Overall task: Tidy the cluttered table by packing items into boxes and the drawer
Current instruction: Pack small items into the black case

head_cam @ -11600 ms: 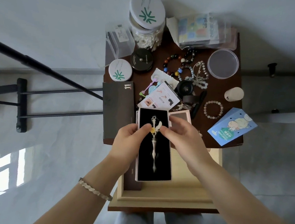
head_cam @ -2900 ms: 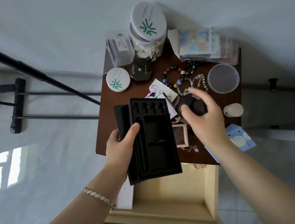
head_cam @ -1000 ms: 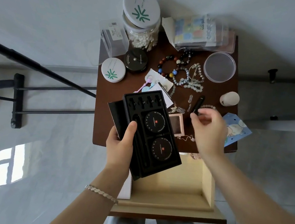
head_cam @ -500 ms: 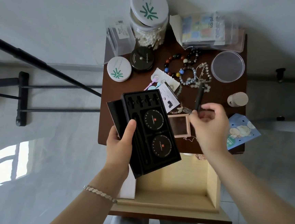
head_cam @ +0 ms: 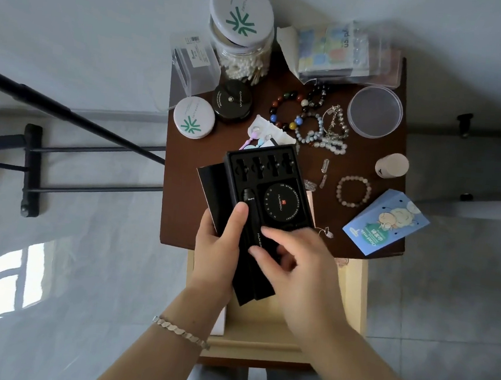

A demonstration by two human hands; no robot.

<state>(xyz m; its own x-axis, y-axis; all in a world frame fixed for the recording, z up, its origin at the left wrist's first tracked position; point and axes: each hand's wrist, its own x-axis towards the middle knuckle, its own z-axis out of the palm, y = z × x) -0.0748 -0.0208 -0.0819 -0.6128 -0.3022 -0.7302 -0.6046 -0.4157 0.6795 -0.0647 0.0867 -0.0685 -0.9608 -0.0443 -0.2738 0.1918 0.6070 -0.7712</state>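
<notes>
The left hand [head_cam: 217,247] grips the black moulded-foam storage tray [head_cam: 275,167] by its left edge, thumb lying over the rim, and holds it above the near edge of the dark brown wooden table [head_cam: 183,184]. The right hand [head_cam: 299,270] reaches in over the tray's lower half, thumb and forefinger closed on the slim black cylindrical stick [head_cam: 249,203], which lies along the long slot on the tray's left side. A round black disc with a red centre mark [head_cam: 282,204] sits in the upper recess; the lower recess is hidden under the right hand.

The step in hand looks like bedding the stick into its slot (one piece of a matched set). Next it likely needs pressing flush before the fingers let go; then the tray wants closing and stowing, perhaps in the pale wooden open drawer [head_cam: 352,289] below. The loose pale beaded bracelet [head_cam: 352,190] and the blue printed paper carton [head_cam: 385,224] wait on the table, well apart from the hands.
</notes>
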